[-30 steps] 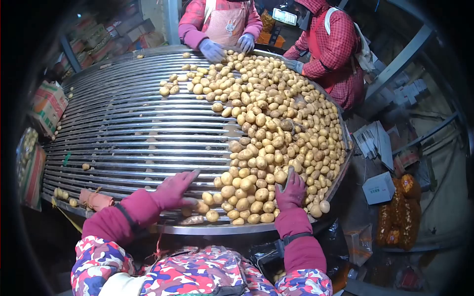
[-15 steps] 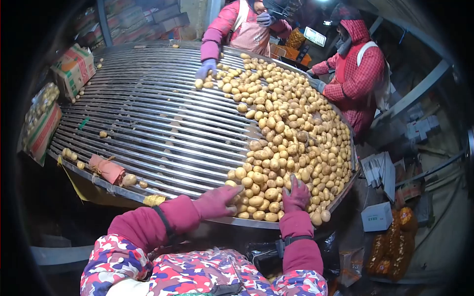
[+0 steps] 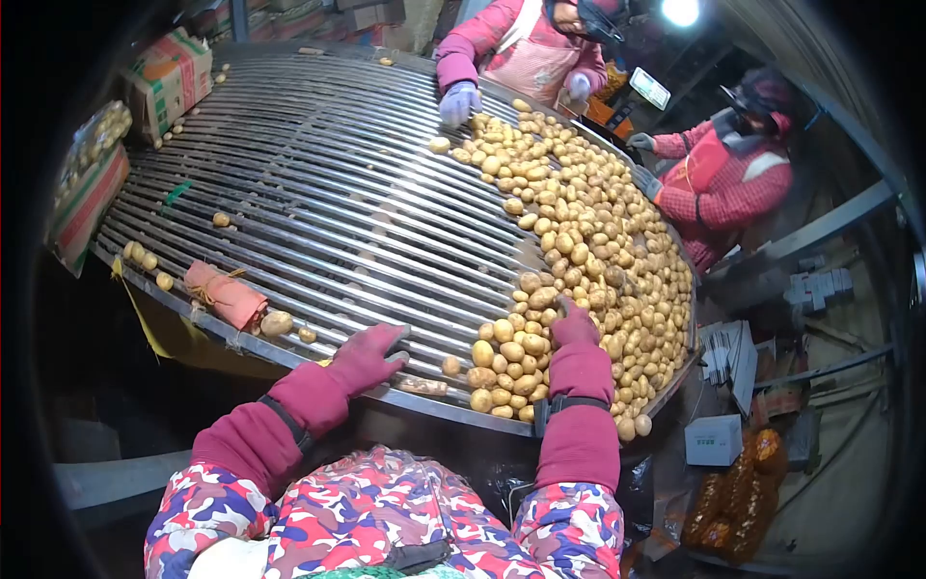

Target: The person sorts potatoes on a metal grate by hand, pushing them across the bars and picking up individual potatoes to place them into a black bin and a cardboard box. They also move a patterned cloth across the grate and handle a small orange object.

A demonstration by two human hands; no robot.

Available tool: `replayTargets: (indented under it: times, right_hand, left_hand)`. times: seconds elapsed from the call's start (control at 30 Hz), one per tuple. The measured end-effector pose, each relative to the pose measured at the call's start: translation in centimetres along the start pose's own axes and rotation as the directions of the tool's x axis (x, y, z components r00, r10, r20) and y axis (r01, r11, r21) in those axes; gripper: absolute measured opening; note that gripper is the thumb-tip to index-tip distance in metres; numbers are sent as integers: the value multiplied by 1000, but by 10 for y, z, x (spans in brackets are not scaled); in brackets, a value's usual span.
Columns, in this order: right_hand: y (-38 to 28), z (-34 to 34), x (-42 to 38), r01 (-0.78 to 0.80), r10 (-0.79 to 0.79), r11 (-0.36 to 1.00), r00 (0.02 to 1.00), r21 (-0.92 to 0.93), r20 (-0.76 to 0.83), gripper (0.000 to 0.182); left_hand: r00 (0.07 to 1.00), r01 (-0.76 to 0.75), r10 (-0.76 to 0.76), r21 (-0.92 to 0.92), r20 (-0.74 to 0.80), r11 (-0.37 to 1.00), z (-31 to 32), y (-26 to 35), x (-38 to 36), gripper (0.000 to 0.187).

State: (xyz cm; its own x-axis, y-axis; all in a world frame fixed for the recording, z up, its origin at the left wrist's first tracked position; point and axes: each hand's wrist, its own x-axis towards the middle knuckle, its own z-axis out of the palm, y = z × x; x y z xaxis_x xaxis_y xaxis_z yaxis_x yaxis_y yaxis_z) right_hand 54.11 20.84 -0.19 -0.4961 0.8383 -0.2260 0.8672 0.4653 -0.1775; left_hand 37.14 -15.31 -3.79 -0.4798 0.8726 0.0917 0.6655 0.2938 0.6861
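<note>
Many potatoes (image 3: 617,280) cover the right side of a metal slatted table (image 3: 318,203). My left hand (image 3: 367,359), in a pink glove, hovers over the front slats, left of the potatoes, with fingers apart and nothing in it. Near it on the front edge lies a brownish piece (image 3: 422,386). My right hand (image 3: 576,326), also gloved, reaches into the front part of the potato pile; its fingertips are partly hidden among potatoes, and whether it grips one is unclear. A pink roll tied with string (image 3: 228,295) rests at the front left edge, beside a potato (image 3: 277,322).
Across the table a person in a striped apron (image 3: 531,68) has a gloved hand by the potatoes. Another person in red checks (image 3: 723,183) stands at the right edge. Boxes (image 3: 172,85) stand at the left. A white box (image 3: 714,440) and net sacks (image 3: 735,497) lie at lower right.
My left hand has moved left, away from the potatoes, onto the slats. My right hand has reached farther into the pile. The view has shifted, and the person across has moved a hand from the nearby potatoes.
</note>
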Motion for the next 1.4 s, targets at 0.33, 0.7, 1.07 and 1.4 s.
replayTargets:
  times: [0.33,0.7,1.07,1.4]
  right_hand:
    - [102,-86,-196,-95,92,991,995,92,41,36]
    - [4,-21,-172,305,-288,946,946,107,-148,35]
    - [-54,34,-104,-176,-260,229,937,957,235,29]
    - [-81,66,-153,528,-497,817,849,-232,180,44]
  left_hand:
    - [997,-45,42,38,70,998,1,-1,-2,51]
    - [979,-26,-4,143,206,989,-10,18,-2,49]
    - [997,43,-48,81,59,996,3,5,-7,42]
    - [998,26,-30,68,60,997,5,4,-5,44]
